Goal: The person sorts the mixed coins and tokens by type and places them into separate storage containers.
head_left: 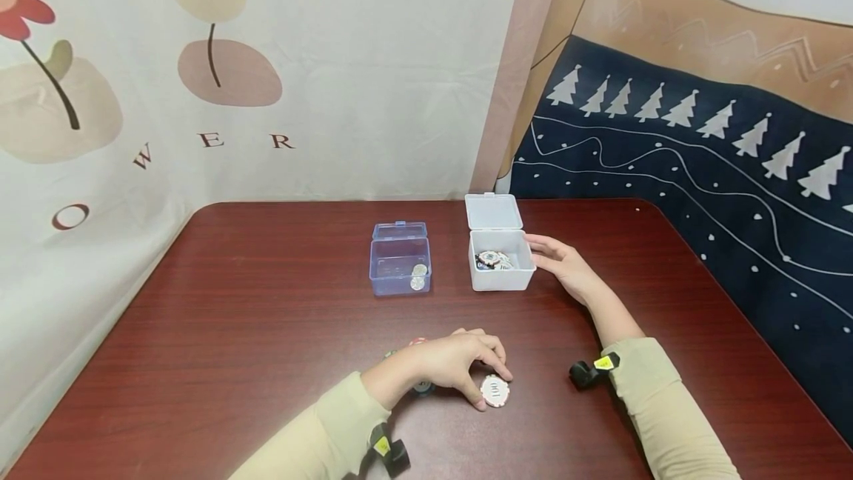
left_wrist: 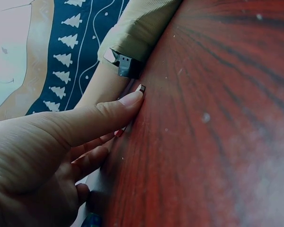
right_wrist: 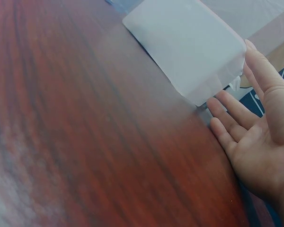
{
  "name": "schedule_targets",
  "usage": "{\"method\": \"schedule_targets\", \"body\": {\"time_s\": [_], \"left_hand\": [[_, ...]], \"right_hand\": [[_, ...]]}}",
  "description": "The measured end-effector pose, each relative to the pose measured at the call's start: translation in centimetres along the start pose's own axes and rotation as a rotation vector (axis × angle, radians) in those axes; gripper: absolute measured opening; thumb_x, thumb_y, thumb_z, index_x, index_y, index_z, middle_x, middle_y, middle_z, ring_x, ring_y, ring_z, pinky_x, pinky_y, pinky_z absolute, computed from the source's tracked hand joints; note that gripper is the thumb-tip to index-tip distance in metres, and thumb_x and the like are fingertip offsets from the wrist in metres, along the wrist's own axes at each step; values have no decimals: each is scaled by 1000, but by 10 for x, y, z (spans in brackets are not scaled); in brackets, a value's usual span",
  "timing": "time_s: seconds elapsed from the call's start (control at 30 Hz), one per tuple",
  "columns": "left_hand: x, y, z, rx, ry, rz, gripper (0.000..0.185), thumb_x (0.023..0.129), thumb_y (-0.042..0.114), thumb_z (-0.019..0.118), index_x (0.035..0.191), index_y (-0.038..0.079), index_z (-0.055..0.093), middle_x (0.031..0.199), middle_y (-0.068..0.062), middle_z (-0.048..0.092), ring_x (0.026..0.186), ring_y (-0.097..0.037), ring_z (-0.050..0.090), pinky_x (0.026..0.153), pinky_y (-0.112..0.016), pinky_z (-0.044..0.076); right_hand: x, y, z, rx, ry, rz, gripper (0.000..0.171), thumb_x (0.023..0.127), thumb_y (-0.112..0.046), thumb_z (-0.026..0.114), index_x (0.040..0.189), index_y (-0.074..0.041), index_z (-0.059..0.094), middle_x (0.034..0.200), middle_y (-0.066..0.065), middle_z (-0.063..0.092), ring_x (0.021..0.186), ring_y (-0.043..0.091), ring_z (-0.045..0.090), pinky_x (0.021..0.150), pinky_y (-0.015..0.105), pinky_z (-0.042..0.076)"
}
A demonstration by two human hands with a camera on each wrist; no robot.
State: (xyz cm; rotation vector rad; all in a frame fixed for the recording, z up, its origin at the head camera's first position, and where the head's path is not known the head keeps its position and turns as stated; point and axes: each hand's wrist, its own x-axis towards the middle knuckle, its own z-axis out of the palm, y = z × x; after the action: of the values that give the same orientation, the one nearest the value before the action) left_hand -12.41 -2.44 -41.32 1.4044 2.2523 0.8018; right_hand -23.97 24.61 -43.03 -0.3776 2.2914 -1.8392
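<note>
Near the table's front edge my left hand (head_left: 492, 387) curls over a white poker chip (head_left: 496, 393), which lies flat while thumb and index finger pinch its rim. In the left wrist view the thumb (left_wrist: 99, 118) presses down on the table. My right hand (head_left: 553, 254) lies open with straight fingers against the right side of a white plastic box (head_left: 501, 278). That box has its lid (head_left: 493, 211) up and holds several chips (head_left: 493, 259). The right wrist view shows the right hand's fingers (right_wrist: 229, 120) beside the box wall (right_wrist: 184, 47).
A clear blue box (head_left: 400, 267) with its lid open stands left of the white one and holds a few chips (head_left: 417, 278). Other chips peek out under my left hand: blue (head_left: 423, 388), red (head_left: 417, 341). The dark red table (head_left: 266, 317) meets curtains at the back and right.
</note>
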Motion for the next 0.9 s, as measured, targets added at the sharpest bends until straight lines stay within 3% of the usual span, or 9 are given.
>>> {"method": "schedule_targets", "body": {"time_s": [0.27,0.7,0.9], "left_hand": [[0,-1,0,6,10,7,42,65,24,88,105,21,75,98,20,54,94,6,40,86,-19,28],[-1,-4,2,59,31,51,39,68,28,85,105,21,74,98,19,56,93,6,42,84,-18,30],[0,-5,0,3,71,63,37,71,26,85,104,17,74,97,16,60,92,3,43,85,-17,33]], "right_hand": [[-1,0,0,-21,9,-16,51,94,-16,62,141,-4,45,140,19,47,125,24,44,106,50,28],[-2,-1,1,-14,4,-1,51,95,-16,61,142,-5,44,141,18,46,128,29,41,107,51,26],[-2,-2,1,-15,7,-9,52,94,-17,62,141,-5,45,141,18,46,128,28,41,107,51,26]]}}
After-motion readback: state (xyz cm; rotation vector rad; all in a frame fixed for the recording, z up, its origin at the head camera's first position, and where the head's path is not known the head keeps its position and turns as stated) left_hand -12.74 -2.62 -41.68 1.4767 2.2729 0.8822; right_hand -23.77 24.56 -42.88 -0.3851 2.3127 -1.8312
